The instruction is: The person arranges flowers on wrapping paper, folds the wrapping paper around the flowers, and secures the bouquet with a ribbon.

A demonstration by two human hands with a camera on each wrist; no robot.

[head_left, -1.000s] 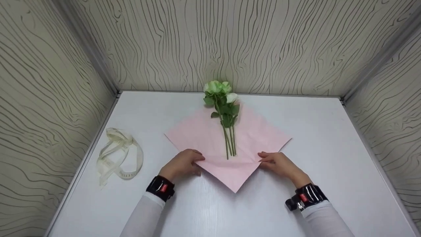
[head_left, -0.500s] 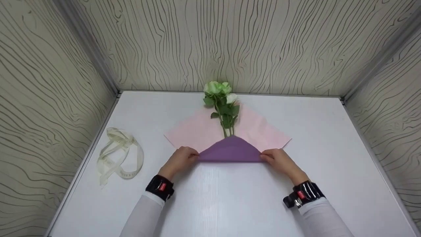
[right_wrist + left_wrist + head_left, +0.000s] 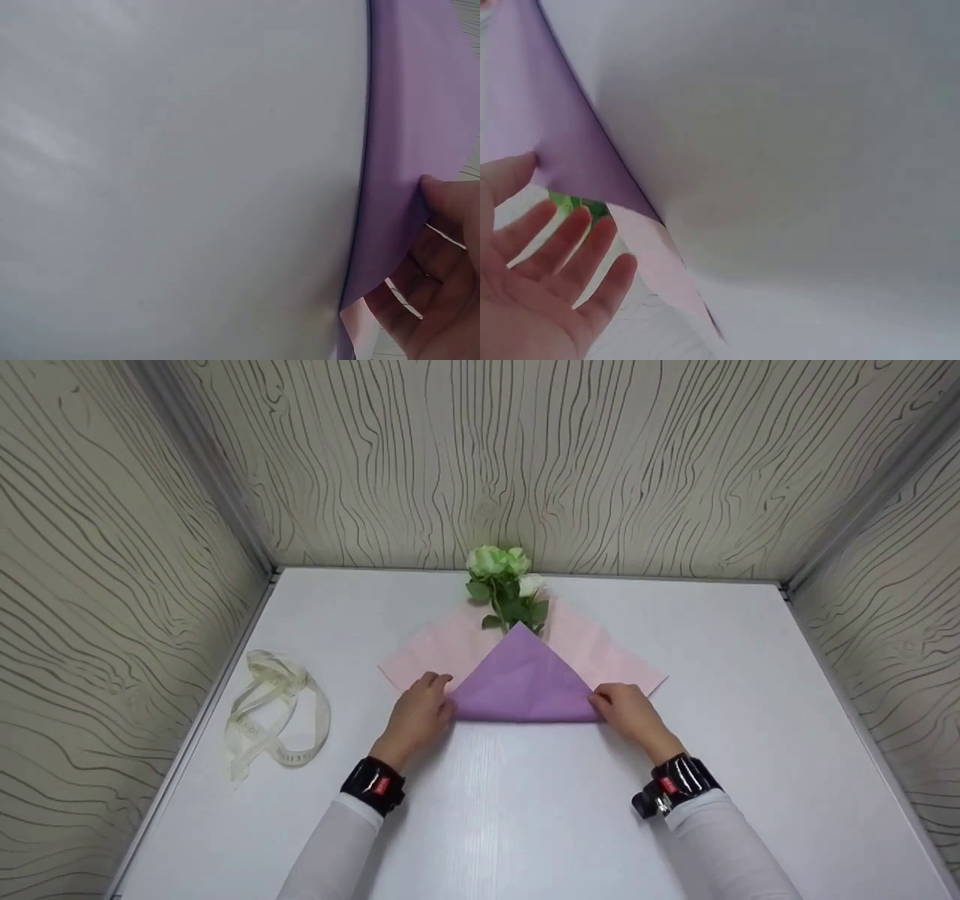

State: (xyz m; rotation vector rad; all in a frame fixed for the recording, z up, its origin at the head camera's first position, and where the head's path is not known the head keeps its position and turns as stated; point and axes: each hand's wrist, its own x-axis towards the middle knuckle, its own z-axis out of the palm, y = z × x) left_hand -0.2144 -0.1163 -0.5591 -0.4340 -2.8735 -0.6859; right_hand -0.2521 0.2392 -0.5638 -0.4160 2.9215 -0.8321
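A sheet of wrapping paper, pink [image 3: 431, 649] on one face and purple [image 3: 525, 682] on the other, lies with its near corner folded up into a purple triangle. Under that flap run the stems of a few white-green roses [image 3: 495, 562], their blooms and leaves showing beyond its tip. My left hand [image 3: 420, 712] is at the left end of the fold; its thumb touches the purple face while the other fingers spread apart, as the left wrist view shows. At the right end, my right hand [image 3: 630, 716] pinches the flap's edge, thumb [image 3: 446, 196] on the purple side.
A loosely looped cream ribbon [image 3: 281, 705] with printed letters lies on the white table [image 3: 487, 810], left of the paper. Wood-grain patterned panels [image 3: 450, 457] rise behind the table and at both sides.
The paper's near corner has turned up and over the stems, bringing its purple face into view. Both hands moved slightly away from the body; the left fingers have spread off the paper.
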